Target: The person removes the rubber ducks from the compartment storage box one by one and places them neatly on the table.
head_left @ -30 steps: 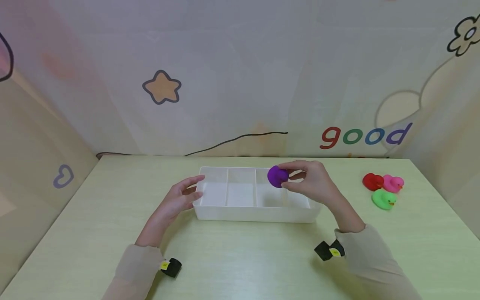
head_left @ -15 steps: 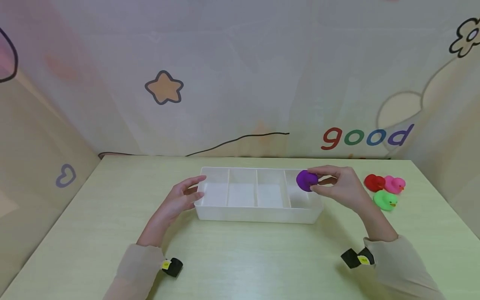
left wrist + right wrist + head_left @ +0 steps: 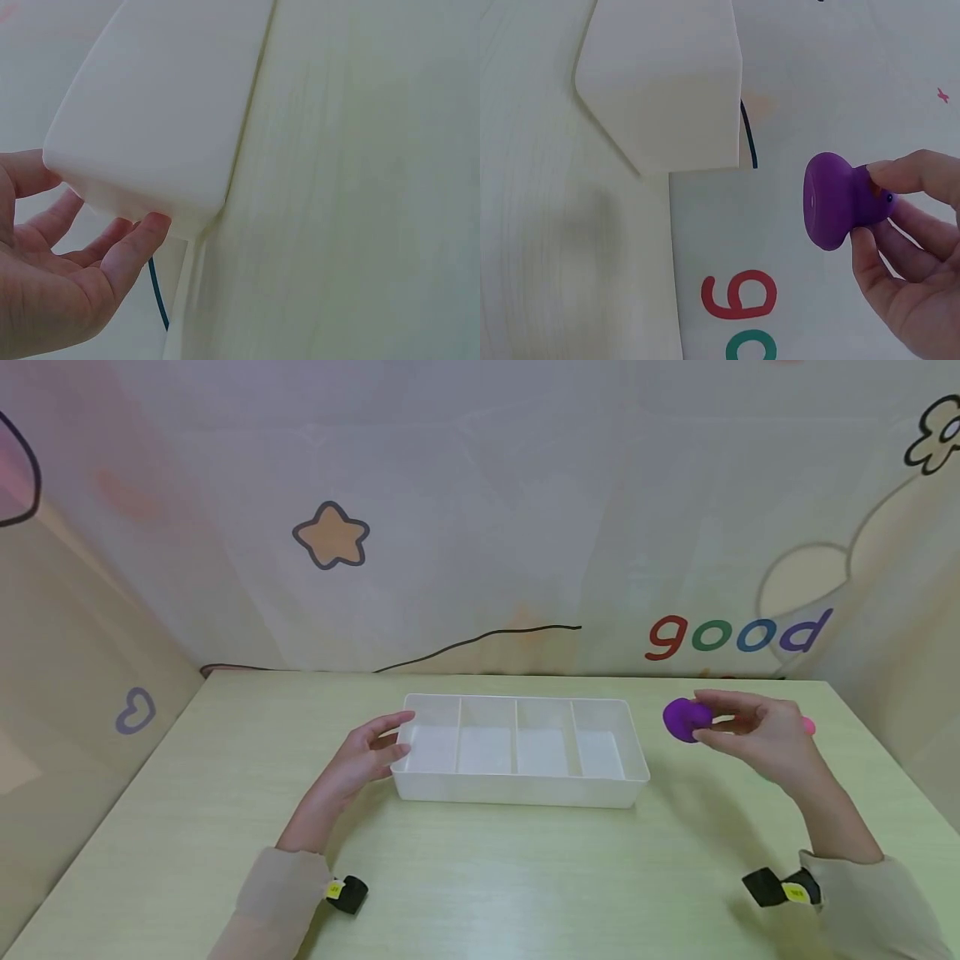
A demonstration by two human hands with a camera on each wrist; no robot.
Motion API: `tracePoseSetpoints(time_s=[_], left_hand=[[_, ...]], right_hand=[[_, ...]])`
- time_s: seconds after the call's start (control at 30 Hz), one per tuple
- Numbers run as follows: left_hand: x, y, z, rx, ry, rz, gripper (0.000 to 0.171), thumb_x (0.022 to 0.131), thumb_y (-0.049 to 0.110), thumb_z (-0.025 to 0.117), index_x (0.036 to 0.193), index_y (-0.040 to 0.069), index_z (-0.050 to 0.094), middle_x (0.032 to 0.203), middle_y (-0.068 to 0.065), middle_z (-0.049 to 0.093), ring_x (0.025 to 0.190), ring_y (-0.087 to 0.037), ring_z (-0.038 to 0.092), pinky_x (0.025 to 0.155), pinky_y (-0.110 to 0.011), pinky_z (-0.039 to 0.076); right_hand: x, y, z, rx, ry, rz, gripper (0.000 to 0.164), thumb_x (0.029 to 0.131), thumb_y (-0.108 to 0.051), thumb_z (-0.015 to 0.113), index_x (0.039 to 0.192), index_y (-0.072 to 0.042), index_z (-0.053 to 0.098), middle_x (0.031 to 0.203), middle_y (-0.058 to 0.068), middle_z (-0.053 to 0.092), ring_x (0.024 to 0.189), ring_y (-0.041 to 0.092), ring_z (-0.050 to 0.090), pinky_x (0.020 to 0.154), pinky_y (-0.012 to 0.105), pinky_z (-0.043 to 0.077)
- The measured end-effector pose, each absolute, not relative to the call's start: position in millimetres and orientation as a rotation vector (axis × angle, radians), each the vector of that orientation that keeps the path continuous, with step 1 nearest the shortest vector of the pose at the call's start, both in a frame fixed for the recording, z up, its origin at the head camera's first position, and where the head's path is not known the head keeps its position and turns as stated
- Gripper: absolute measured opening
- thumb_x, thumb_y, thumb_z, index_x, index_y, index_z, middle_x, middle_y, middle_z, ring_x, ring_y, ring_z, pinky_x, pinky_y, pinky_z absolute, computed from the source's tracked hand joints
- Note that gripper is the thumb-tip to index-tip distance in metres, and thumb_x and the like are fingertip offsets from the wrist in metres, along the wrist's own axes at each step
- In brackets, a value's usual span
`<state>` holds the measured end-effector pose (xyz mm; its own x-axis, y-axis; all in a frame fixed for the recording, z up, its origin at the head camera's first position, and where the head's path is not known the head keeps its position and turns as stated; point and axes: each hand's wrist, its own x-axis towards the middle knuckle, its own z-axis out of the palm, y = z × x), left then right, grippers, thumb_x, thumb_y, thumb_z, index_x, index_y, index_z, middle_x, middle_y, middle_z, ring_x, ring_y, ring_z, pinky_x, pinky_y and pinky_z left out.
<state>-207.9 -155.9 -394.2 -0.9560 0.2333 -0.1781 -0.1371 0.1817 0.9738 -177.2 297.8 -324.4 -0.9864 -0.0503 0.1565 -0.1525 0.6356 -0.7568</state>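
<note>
A long white divided box (image 3: 517,791) with several compartments lies on the table, its compartments bare. My left hand (image 3: 371,750) holds its left end, index finger and thumb at the rim in the head view. The left wrist view has the fingers of my left hand (image 3: 82,262) against the box's end wall (image 3: 150,112). To the right of the box, my right hand (image 3: 765,739) pinches a purple rubber duck (image 3: 684,720) above the table. In the right wrist view the duck (image 3: 832,202) sits between thumb and fingers, its flat base facing away from the palm.
A bit of a pink rubber duck (image 3: 808,725) shows behind my right hand, which hides the red and green ducks. The pale wood table (image 3: 480,877) ends at a printed cloth backdrop (image 3: 480,543) at the back and sides.
My right hand has carried the purple duck rightward, from over the box's third compartment, across the last one, to outside its right end. My left hand stays at the box's left end.
</note>
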Motion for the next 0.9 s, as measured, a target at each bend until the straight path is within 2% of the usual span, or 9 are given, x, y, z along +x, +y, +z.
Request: tracePoseSetpoints(time_s=[0.07, 0.23, 0.5, 0.9], left_hand=[[-208, -156, -394, 0.087, 2.178, 1.837, 0.050, 0.090, 0.010, 0.055, 0.137, 0.014, 0.040, 0.143, -0.011, 0.033, 0.128, -0.031, 0.035, 0.094, -0.049, 0.039], [-207, -156, -394, 0.081, 2.186, 1.831, 0.050, 0.089, 0.010, 0.055, 0.137, 0.015, 0.040, 0.142, -0.012, 0.034, 0.127, -0.031, 0.036, 0.090, -0.043, 0.041], [-207, -156, -394, 0.105, 2.173, 1.848, 0.050, 0.090, 0.009, 0.055, 0.137, 0.013, 0.040, 0.142, -0.013, 0.034, 0.128, -0.032, 0.035, 0.095, -0.051, 0.038], [-207, -156, -393, 0.106, 2.175, 1.852, 0.050, 0.090, 0.009, 0.054, 0.137, 0.013, 0.040, 0.141, -0.013, 0.035, 0.127, -0.032, 0.036, 0.096, -0.051, 0.038]], right_hand=[[-175, 307, -325, 0.135, -2.727, 1.268, 0.047, 0.080, -0.017, 0.070, 0.119, 0.004, 0.055, 0.089, -0.031, 0.053, 0.076, -0.006, 0.057, 0.064, 0.015, 0.048], [-171, 328, -326, 0.057, -2.715, 1.273, 0.045, 0.080, -0.021, 0.070, 0.119, -0.002, 0.058, 0.090, -0.033, 0.053, 0.077, -0.009, 0.055, 0.065, 0.013, 0.046], [-164, 355, -327, 0.035, -2.644, 1.420, 0.036, 0.080, -0.011, 0.070, 0.115, -0.018, 0.064, 0.091, -0.033, 0.057, 0.075, -0.009, 0.059, 0.063, 0.010, 0.042], [-163, 395, -342, -0.120, -2.592, 1.370, 0.034, 0.082, -0.013, 0.067, 0.115, -0.017, 0.063, 0.089, -0.037, 0.051, 0.071, -0.016, 0.054, 0.061, 0.002, 0.041]])
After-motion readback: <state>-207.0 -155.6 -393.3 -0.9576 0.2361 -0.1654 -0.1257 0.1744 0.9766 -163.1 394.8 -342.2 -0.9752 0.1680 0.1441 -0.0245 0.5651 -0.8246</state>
